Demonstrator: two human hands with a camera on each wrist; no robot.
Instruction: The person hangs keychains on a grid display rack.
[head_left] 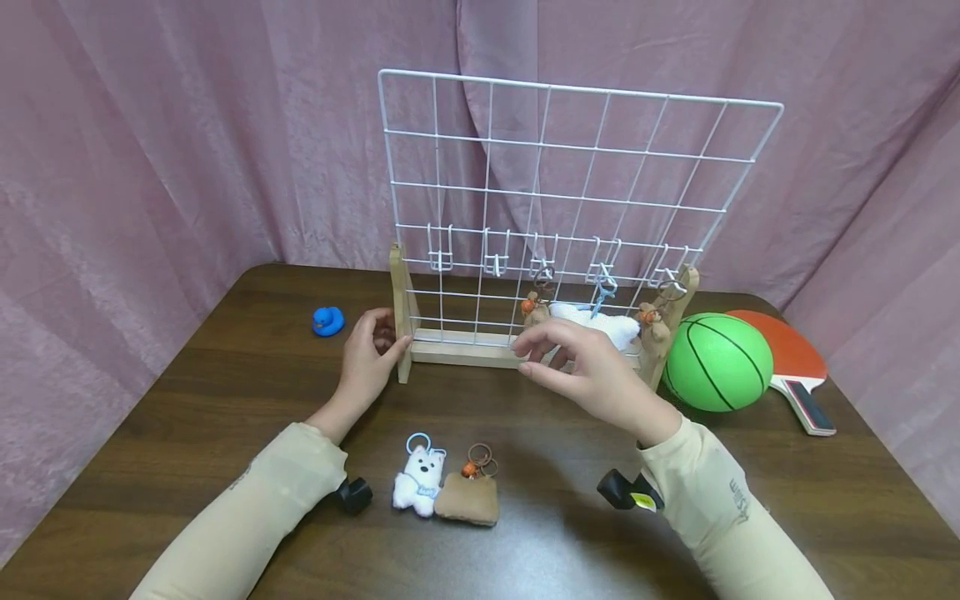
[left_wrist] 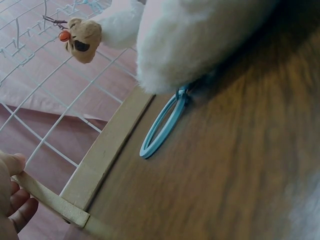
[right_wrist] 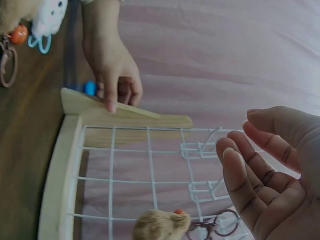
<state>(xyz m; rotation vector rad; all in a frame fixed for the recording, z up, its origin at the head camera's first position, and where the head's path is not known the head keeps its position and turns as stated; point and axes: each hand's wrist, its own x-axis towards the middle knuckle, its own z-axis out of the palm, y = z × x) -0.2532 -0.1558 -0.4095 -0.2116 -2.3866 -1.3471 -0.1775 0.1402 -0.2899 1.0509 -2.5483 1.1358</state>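
Note:
My left hand (head_left: 363, 358) pinches the left wooden side post (head_left: 401, 292) of a stand, thumb in front and fingers behind. The stand carries a white wire grid rack (head_left: 491, 191) with several clear hooks (head_left: 496, 265). In front of its right half, my right hand (head_left: 581, 371) hovers with loosely bent fingers, holding nothing. From the right-hand hooks hang a small brown plush keychain (head_left: 536, 312), a white plush keychain (head_left: 619, 327) and another brown one (head_left: 657, 335), partly behind that hand. A white dog plush keychain (head_left: 420, 483) and a brown plush keychain (head_left: 467, 500) lie nearer me.
A blue rubber duck (head_left: 327, 322) stands left of the rack. To the right, a green ball (head_left: 718, 362) sits close by the right post, beside a red table-tennis paddle (head_left: 795, 350). Pink curtains (head_left: 187, 150) hang behind the brown table (head_left: 247, 375).

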